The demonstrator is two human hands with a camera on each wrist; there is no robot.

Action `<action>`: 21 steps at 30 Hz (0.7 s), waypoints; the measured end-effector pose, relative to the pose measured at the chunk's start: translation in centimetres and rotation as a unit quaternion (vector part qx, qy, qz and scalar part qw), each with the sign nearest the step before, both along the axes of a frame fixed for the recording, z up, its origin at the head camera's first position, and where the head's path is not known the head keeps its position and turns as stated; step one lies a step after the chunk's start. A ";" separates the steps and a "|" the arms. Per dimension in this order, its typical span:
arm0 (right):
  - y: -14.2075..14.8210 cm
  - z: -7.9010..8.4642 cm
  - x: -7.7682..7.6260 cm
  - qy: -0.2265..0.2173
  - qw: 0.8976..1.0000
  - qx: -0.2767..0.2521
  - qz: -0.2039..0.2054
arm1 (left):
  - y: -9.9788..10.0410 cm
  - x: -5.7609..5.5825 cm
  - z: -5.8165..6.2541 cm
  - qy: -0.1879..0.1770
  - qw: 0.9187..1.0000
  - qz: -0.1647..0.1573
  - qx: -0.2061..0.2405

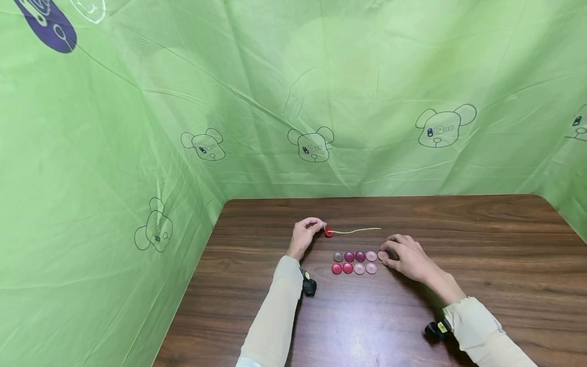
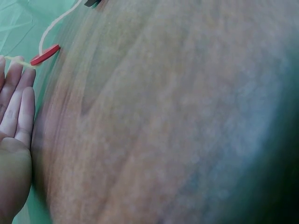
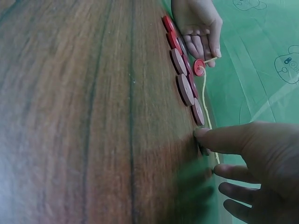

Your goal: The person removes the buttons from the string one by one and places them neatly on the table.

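Observation:
My left hand (image 1: 304, 235) pinches the yellow string (image 1: 357, 231) near a red button (image 1: 328, 232), through which the string is threaded. The rest of the string trails to the right over the table. In the left wrist view the red button (image 2: 45, 54) hangs on edge beyond the fingertips. At the right end of the upper row, my right hand (image 1: 410, 257) has thumb and forefinger at opposite sides of a pink button (image 1: 382, 255). In the right wrist view the right hand (image 3: 261, 163) partly hides that button.
Two rows of buttons lie between the hands. The upper holds a grey-brown button (image 1: 338, 257), maroon buttons (image 1: 355, 257) and pink ones; the lower has red buttons (image 1: 342, 268) and pink buttons (image 1: 365, 268). A green curtain (image 1: 321, 102) hangs behind the wooden table (image 1: 257, 229).

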State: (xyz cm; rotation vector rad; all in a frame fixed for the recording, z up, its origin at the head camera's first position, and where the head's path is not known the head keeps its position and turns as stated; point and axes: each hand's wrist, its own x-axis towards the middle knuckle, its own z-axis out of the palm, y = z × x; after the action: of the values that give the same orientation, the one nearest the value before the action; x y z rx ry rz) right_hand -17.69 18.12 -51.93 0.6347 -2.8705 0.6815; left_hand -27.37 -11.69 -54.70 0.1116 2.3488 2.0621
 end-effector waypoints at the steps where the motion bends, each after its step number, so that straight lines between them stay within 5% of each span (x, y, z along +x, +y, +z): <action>1: 0.0 0.0 0.0 0.001 1.000 0.000 0.000 | 0.0 0.0 0.0 -0.001 1.000 0.001 -0.001; 21: -1.7 0.2 -1.4 0.028 0.998 -0.058 -0.007 | 0.0 -0.1 0.0 -0.009 1.000 0.001 0.004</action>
State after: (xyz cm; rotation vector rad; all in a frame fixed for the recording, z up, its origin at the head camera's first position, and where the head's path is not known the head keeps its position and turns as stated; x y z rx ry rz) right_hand -19.07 16.47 -51.72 0.6068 -2.7576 0.8085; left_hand -27.49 -11.72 -54.67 0.0907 2.3312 2.0661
